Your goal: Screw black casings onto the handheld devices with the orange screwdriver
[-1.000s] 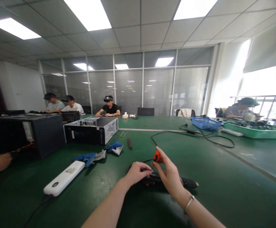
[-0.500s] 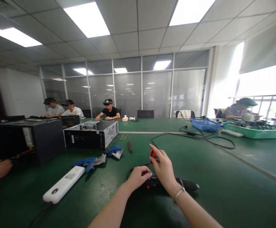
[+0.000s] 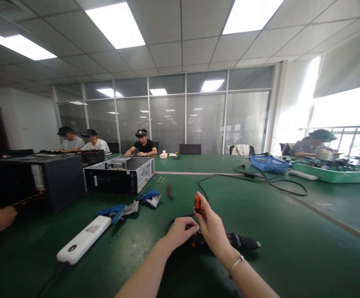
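My right hand [image 3: 212,227] is closed around the orange and black handle of a small screwdriver [image 3: 198,203], held upright with the handle's top showing. Just to its left, my left hand [image 3: 181,231] has thumb and forefinger pinched together below that handle. What lies between those fingertips is too small to make out. Under both hands, a black cylindrical power tool [image 3: 243,241] lies on its side on the green table [image 3: 291,265]. Its metal tip points right, and my hands hide its middle. A black cord [image 3: 168,225] curves behind my left hand.
To the left are a white power strip [image 3: 85,240], work gloves [image 3: 114,213], an open computer case [image 3: 111,182] and a dark case [image 3: 65,182] with another person's hand [image 3: 0,219] beside it. Blue [image 3: 268,164] and green [image 3: 338,174] baskets stand back right. Several people sit around the table.
My right hand's fingers have closed in around the screwdriver handle, which now stands more upright and shows more orange. My left hand stays almost still.
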{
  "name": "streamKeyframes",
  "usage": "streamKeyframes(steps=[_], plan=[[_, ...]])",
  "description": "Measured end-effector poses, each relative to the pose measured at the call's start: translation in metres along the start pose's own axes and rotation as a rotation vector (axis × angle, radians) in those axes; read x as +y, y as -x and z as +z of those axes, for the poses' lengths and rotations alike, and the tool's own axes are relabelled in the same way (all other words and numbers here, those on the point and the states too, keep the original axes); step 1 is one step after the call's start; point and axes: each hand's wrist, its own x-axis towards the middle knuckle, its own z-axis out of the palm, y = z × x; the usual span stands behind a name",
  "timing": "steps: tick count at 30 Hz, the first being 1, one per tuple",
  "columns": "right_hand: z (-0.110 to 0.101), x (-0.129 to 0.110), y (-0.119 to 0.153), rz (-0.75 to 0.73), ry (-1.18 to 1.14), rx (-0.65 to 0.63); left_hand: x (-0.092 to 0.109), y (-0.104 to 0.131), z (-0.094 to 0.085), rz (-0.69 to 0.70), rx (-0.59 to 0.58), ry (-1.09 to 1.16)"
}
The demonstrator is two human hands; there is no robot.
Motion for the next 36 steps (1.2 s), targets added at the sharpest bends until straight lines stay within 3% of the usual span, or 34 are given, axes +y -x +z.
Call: streamKeyframes(steps=[20,25,31,36], plan=[[-0.0080,0.0001,-0.0002,-0.041,0.125,0.078,0.0008,0.0005,-0.0016,0.037,-0.015,-0.015],[-0.0062,-0.0007,0.0005,-0.082,0.089,0.030,0.0021,0.0014,-0.0020,0.023,-0.009,-0.017],[-0.0087,-0.0019,0.0021,-0.131,0.199,0.094,0.0059,0.0027,-0.0045,0.028,-0.025,-0.031],[-0.0071,-0.0002,0.0018,-0.124,0.160,0.060,0.0043,0.0028,-0.0036,0.026,-0.020,-0.030]])
